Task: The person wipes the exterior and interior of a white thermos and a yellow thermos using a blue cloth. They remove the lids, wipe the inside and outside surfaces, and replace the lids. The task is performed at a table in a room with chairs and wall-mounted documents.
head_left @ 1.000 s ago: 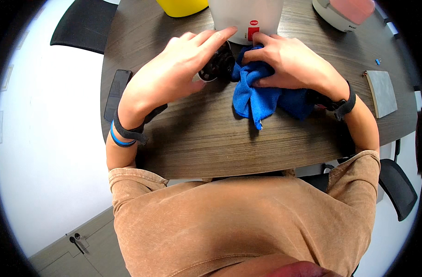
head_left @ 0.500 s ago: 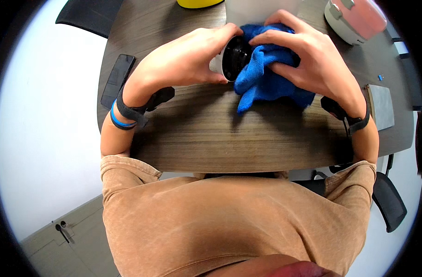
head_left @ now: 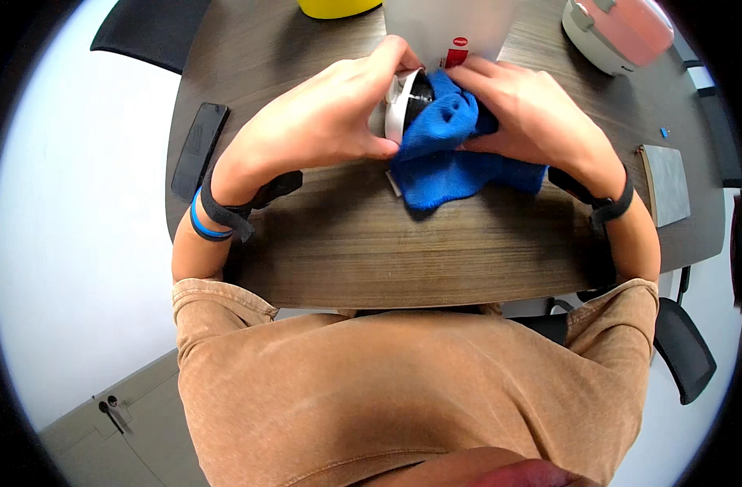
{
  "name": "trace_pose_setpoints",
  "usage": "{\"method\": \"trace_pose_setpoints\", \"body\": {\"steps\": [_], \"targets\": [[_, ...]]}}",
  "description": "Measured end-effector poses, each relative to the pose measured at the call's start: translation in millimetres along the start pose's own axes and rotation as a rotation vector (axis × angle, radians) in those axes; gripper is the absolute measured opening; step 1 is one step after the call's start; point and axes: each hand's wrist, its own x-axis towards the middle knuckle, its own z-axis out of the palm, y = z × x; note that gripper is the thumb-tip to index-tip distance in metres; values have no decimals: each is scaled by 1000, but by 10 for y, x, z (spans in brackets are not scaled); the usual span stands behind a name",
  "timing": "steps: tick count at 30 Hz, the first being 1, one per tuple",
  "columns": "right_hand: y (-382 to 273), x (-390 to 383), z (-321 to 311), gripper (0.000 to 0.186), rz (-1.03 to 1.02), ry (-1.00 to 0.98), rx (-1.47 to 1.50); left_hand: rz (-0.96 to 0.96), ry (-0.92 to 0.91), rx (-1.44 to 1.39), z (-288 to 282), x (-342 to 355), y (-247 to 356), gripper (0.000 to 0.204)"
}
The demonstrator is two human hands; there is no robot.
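My left hand (head_left: 330, 114) grips a round, lid-like piece (head_left: 397, 109) by its white outer side, thumb below and fingers above. The piece is tipped on its side, with its black, glossy inner part facing right. Bunched in my right hand (head_left: 533, 109) is a blue cloth (head_left: 440, 174), pressed against that black part and covering much of it. The cloth's lower folds hang down to the wooden table (head_left: 371, 252). Just beyond my hands stands a translucent container (head_left: 420, 36) with a red label.
A dark phone (head_left: 199, 150) lies at the left edge. Farther off are a yellow object (head_left: 338, 8), partly out of view, and a pink-and-white box (head_left: 623, 40). A grey notebook (head_left: 670, 187) and a tiny blue piece (head_left: 664, 131) lie to the right. Black chairs (head_left: 156, 32) surround the table.
The lid-like piece has turned so more of its white rim shows. My right hand and the cloth have shifted left and lower, covering more of the black part.
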Motion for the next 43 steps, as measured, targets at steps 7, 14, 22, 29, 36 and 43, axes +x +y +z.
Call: {"method": "trace_pose_setpoints", "body": {"steps": [7,14,22,29,36,43], "targets": [[53,6,-32,71,32,-71,28,74,1,76,-1,-5,-1,77],[-72,88,-264,66,-185,173,-36,42,-20,73,12,-13,4,75],[137,88,-41,64,-63,81,153,29,-35,112,-46,-2,-40,80],[97,47,-2,71,22,-122,58,67,-28,107,-35,-6,-57,82],[53,137,-133,73,-92,17,-25,178,61,123,-3,1,2,72],[-8,229,-401,59,-125,-145,6,47,-14,187,-15,-42,-47,86]]}}
